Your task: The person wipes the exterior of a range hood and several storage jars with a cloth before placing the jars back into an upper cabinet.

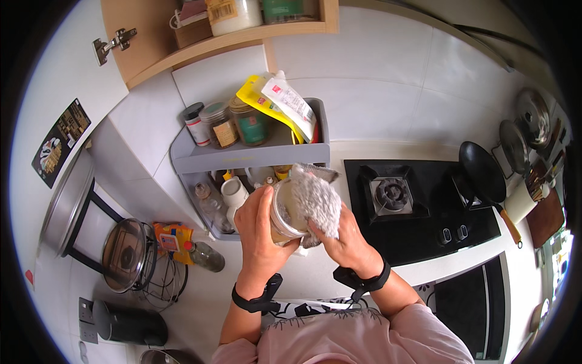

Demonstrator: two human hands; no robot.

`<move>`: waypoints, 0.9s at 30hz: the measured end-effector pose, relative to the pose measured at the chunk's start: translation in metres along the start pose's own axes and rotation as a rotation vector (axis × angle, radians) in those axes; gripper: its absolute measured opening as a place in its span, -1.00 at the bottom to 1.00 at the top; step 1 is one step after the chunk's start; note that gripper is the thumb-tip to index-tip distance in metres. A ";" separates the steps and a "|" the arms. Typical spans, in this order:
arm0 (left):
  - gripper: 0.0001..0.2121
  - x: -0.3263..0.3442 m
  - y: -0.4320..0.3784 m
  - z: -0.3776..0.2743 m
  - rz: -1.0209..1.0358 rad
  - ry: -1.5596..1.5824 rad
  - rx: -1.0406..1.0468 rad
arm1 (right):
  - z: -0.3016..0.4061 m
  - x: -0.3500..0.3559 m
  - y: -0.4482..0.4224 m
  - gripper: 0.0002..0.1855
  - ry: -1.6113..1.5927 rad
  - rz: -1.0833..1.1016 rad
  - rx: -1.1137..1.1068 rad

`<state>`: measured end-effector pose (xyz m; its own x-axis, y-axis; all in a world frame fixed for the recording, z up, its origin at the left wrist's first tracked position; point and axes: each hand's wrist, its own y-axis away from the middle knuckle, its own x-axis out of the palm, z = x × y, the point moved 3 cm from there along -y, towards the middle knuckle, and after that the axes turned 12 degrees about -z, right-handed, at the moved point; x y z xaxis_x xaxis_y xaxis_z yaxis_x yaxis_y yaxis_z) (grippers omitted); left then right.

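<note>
A clear jar (283,214) with pale contents is held up over the counter, in front of a grey two-tier rack. My left hand (259,227) grips the jar from its left side, thumb and fingers around it. My right hand (338,239) holds a grey fluffy cloth (318,202) against the jar's right side and end. The cloth hides part of the jar and some of my right fingers. Both wrists wear black straps with small devices.
The grey rack (250,159) carries jars, bottles and a yellow pouch (254,93). Above it an open wooden cabinet (227,43) holds containers. A black gas hob (423,236) with a wok (482,173) stands at right. At left are a glass bottle (207,257) and a glass lid (125,255).
</note>
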<state>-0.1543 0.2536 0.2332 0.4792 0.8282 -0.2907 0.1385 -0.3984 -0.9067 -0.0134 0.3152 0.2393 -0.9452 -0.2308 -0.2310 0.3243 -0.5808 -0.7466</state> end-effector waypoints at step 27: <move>-0.34 0.024 0.043 0.029 0.230 0.035 -0.258 | 0.026 0.017 0.012 -0.34 0.104 0.084 -0.250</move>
<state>-0.1620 0.2682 0.1783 0.5521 0.6927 -0.4641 0.2358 -0.6636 -0.7100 -0.0250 0.2843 0.2424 -0.9184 -0.1811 -0.3517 0.3944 -0.3496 -0.8498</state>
